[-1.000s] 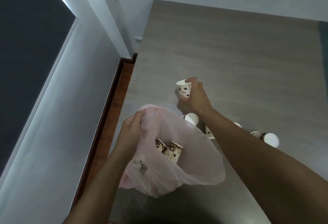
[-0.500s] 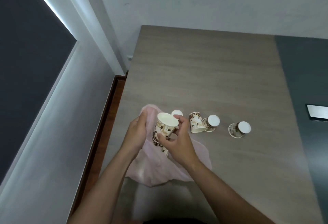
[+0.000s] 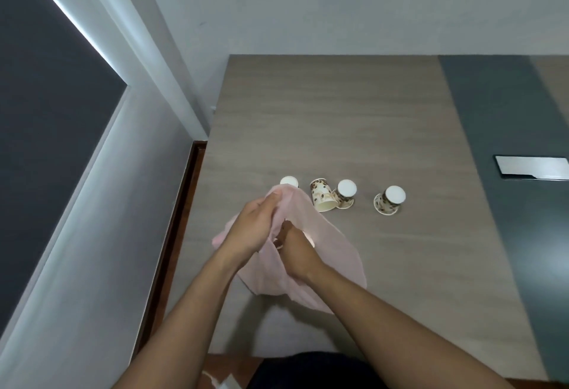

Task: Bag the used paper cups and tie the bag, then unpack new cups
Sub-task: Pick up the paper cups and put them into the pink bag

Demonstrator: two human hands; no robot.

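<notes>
Pink plastic bag (image 3: 326, 253) rests on the table (image 3: 338, 130), its mouth pinched by the left hand (image 3: 255, 228) while the right hand (image 3: 295, 250) reaches inside, grip hidden; four paper cups (image 3: 321, 194) stand behind.

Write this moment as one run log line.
left hand: holds pink bag open | right hand: inside bag | cups on table: four
</notes>
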